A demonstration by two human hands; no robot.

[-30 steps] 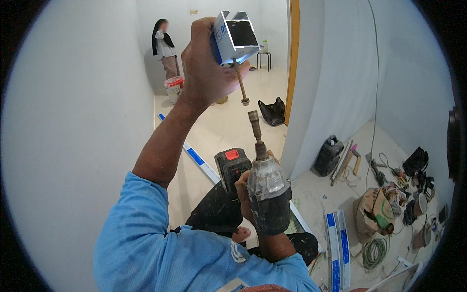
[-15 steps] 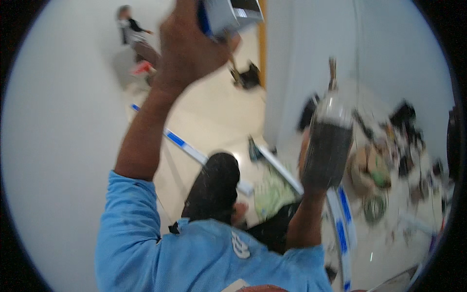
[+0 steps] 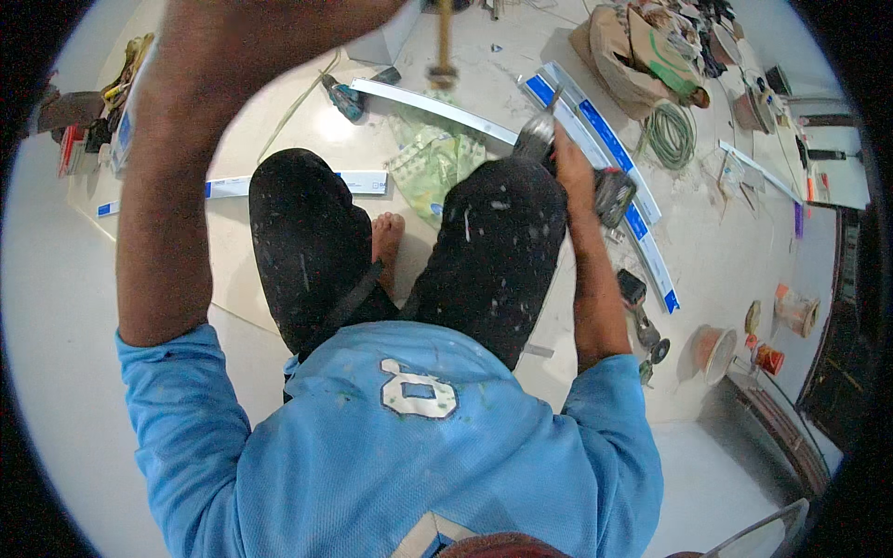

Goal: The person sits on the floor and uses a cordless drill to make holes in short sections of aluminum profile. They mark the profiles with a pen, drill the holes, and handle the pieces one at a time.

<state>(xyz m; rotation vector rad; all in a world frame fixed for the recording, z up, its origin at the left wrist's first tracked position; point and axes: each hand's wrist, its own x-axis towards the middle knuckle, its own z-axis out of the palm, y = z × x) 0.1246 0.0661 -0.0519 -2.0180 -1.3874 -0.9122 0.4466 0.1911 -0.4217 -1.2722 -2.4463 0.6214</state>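
Note:
My right hand (image 3: 574,174) is closed on the handle of a cordless drill (image 3: 536,139), low beside my right knee. Its bit points up and away, and the dark battery end (image 3: 614,195) sticks out on the right of my wrist. My left hand (image 3: 288,28) is raised very close at the upper edge. Its fingers lie outside the picture, so what it holds cannot be seen. Past it a white surface (image 3: 386,37) shows, too cut off to name. A brown upright piece with a dark end (image 3: 444,70) hangs into view at the top.
White-and-blue strips (image 3: 605,135) lie on the floor to the right, with another white strip (image 3: 437,107) ahead. A green plastic bag (image 3: 433,167) lies beyond my feet. Around are a second drill (image 3: 344,99), a brown sack (image 3: 619,60), a coiled hose (image 3: 670,135) and a bucket (image 3: 716,353).
My view has tilted down toward my knees. My right hand has lowered the drill to knee height. The white-and-blue piece in my raised left hand no longer shows clearly.

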